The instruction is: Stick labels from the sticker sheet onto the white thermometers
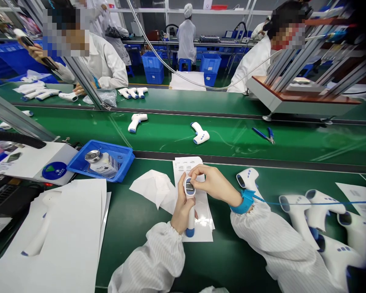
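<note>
My left hand [183, 207] is wrapped round the handle of a white infrared thermometer [189, 203] with a blue base, its screen facing up. Thumb and finger of my right hand [208, 182] are pinched together at the edge of that screen; anything between them is too small to make out. A blue wrist strap [244, 202] with a cord circles my right wrist. Beneath my hands lie printed sheets [205, 224], with a crumpled white cloth or paper [154, 187] to their left. Several more thermometers [297, 205] lie right of my right arm.
A blue tray [126, 167] holding a bottle with a metal top stands at left, near white sheets [76, 228]. On the green belt [164, 130] beyond lie two thermometers [200, 133] and blue-handled pliers [266, 136]. Co-workers [106, 61] sit across; a metal-posted fixture [305, 95] stands back right.
</note>
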A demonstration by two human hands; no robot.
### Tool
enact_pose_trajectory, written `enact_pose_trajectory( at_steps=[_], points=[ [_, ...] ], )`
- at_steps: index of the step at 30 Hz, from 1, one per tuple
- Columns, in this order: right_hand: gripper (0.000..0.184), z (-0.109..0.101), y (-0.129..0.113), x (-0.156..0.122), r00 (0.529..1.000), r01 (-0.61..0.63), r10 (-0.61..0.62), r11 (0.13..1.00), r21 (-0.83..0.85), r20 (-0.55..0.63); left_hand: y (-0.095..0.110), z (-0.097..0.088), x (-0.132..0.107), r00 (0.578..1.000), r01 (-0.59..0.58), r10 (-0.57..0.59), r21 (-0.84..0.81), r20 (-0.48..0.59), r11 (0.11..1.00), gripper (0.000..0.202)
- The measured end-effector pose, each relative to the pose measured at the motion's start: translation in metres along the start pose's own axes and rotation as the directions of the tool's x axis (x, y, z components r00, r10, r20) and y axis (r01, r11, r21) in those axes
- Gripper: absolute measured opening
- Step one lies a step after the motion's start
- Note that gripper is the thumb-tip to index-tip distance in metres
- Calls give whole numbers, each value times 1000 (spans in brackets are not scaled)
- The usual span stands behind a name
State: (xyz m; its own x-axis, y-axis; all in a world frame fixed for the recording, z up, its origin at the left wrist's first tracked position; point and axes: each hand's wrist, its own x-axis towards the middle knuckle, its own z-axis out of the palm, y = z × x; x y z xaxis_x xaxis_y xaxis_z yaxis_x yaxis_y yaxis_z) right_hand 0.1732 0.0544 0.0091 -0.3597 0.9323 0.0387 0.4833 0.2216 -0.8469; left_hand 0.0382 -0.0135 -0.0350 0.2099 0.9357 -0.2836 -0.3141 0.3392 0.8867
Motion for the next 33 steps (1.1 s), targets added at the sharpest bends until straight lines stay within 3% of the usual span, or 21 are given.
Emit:
enact_pose_trajectory(
  at_steps=[13,33],
  points=[
    [12,-1,0,1,1000,-10,9,1000,19,21,-5,-2,4,997,58,-56,42,-45,997,66],
    [10,-1,0,2,999,-42,41,998,44,28,-10,-2,7,998,46,-44,31,-50,998,65]
  ],
)
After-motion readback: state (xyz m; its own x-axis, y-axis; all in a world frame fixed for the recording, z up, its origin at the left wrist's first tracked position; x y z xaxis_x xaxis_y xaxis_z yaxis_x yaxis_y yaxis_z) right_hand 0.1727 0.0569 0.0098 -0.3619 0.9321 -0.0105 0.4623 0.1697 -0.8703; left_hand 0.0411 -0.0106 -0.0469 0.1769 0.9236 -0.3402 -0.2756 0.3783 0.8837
